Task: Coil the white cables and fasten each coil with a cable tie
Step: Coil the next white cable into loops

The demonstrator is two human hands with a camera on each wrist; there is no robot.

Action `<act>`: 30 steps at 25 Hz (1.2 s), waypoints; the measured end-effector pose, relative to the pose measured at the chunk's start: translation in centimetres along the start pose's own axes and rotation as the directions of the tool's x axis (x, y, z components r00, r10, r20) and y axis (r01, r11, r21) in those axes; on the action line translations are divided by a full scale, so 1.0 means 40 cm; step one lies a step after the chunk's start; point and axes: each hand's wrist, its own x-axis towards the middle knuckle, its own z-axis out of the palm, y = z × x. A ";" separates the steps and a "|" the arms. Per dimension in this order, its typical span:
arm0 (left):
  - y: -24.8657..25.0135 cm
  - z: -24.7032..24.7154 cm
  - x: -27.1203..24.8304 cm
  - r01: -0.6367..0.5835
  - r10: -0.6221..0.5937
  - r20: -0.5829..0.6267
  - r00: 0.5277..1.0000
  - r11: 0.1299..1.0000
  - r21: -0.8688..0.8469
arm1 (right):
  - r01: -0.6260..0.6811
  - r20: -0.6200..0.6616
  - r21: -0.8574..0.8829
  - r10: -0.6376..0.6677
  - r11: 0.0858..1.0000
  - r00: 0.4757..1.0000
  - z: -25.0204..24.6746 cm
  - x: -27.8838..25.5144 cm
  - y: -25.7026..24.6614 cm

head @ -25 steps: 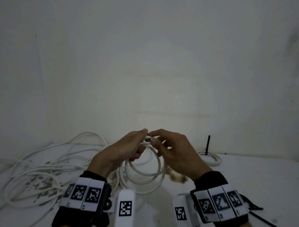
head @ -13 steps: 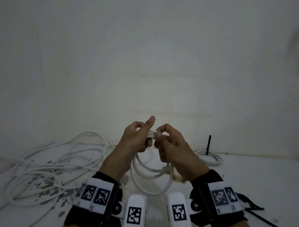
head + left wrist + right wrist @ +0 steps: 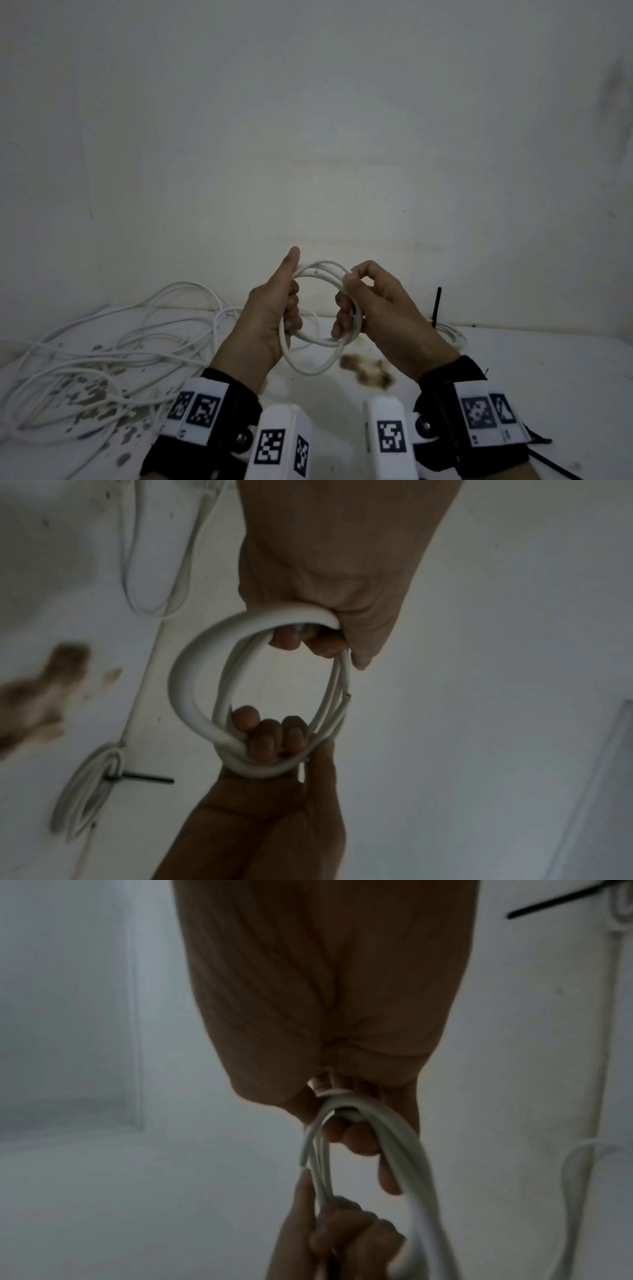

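Note:
A small coil of white cable (image 3: 317, 356) hangs in the air between my two hands, above the table. My left hand (image 3: 274, 315) grips the coil's left side, fingers curled through the loops and thumb pointing up. My right hand (image 3: 370, 301) grips the right side, fingers curled round the strands. In the left wrist view the white cable coil (image 3: 192, 685) shows as an oval ring with fingers of both hands inside it. The right wrist view shows the coil (image 3: 394, 1139) looped under my curled fingers. No tie is on this coil.
A loose tangle of white cable (image 3: 113, 353) covers the table's left side. A finished coil (image 3: 452, 334) with a black cable tie (image 3: 437, 306) standing up lies at the back right. A brown stain (image 3: 368, 370) marks the table (image 3: 548, 377). The wall is close behind.
Both hands have risen with the coil. They have moved apart to opposite sides, spreading it into an open ring that now faces me.

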 end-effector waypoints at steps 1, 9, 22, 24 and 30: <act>-0.004 -0.006 0.002 -0.013 0.014 -0.042 0.999 1.000 0.021 | 0.020 0.006 -0.109 -0.019 0.994 1.000 0.011 -0.002 0.004; -0.007 -0.015 0.001 0.107 -0.115 0.109 0.987 0.991 0.078 | 0.160 -0.042 -0.502 -0.209 0.850 0.977 0.022 -0.005 0.010; 0.005 -0.046 0.015 0.214 -0.217 0.395 0.893 0.975 0.053 | 0.214 0.036 -0.475 -0.224 0.853 0.974 0.011 -0.004 0.012; 0.001 -0.045 0.022 0.233 -0.203 0.423 0.883 0.972 -0.020 | 0.208 0.023 -0.511 -0.228 0.834 0.973 0.019 -0.002 0.016; -0.002 -0.034 -0.013 0.149 -0.047 0.630 0.776 0.983 -0.110 | 0.027 -0.214 -0.491 -0.151 0.871 0.965 0.014 0.001 0.027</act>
